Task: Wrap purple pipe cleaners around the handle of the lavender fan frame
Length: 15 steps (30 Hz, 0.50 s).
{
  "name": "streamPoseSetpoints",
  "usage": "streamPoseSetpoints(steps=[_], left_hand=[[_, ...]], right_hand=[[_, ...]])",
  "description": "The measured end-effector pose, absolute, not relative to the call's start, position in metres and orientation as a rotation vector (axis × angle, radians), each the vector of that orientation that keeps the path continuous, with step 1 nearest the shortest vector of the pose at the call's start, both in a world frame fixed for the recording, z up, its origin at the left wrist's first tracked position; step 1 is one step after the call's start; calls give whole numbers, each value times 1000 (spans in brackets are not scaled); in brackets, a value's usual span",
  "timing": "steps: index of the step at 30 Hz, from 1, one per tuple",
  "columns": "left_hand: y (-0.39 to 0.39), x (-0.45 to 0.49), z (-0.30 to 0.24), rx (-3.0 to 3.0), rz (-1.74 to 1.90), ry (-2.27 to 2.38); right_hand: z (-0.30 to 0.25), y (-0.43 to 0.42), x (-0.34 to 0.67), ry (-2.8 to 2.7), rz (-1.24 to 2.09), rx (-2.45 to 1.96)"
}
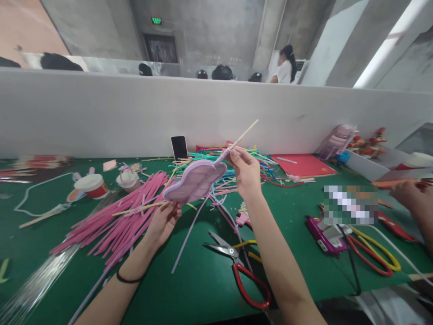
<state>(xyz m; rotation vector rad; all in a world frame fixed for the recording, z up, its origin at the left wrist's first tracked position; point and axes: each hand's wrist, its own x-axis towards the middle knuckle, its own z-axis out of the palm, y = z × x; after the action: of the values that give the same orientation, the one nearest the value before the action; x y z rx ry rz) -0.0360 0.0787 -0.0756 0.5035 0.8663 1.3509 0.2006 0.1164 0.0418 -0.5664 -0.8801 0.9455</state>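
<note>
A lilac cloud-shaped pipe-cleaner piece (192,183), like a small hand fan, is held up above the table, tilted with its stick (246,133) pointing up and right. The lower part of the stick is wrapped in lilac. My right hand (246,171) pinches that wrapped part between thumb and fingers. At the lower left edge, my left hand (165,222) grips the piece with fingertips partly hidden behind it. Beneath lie pink pipe cleaners (115,221) in a bundle and a loose lilac pipe cleaner (189,237). Scissors (233,253) with red and yellow handles lie open near my right forearm.
Mixed pipe cleaners (267,162) pile up behind my hands, near a phone (179,148) leaning on the white partition (135,113). Lidded cups (90,186) stand left. A pink glue gun (242,219), purple power strip (326,237), second scissors (375,257) and another person's hand (411,198) are right.
</note>
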Motion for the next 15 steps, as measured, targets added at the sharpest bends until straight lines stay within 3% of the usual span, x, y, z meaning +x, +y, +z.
streamPoseSetpoints(steps=[15], left_hand=[[79,-31,-68,496,1297,849]], right_hand=[[40,113,194,-982,1021,-566]])
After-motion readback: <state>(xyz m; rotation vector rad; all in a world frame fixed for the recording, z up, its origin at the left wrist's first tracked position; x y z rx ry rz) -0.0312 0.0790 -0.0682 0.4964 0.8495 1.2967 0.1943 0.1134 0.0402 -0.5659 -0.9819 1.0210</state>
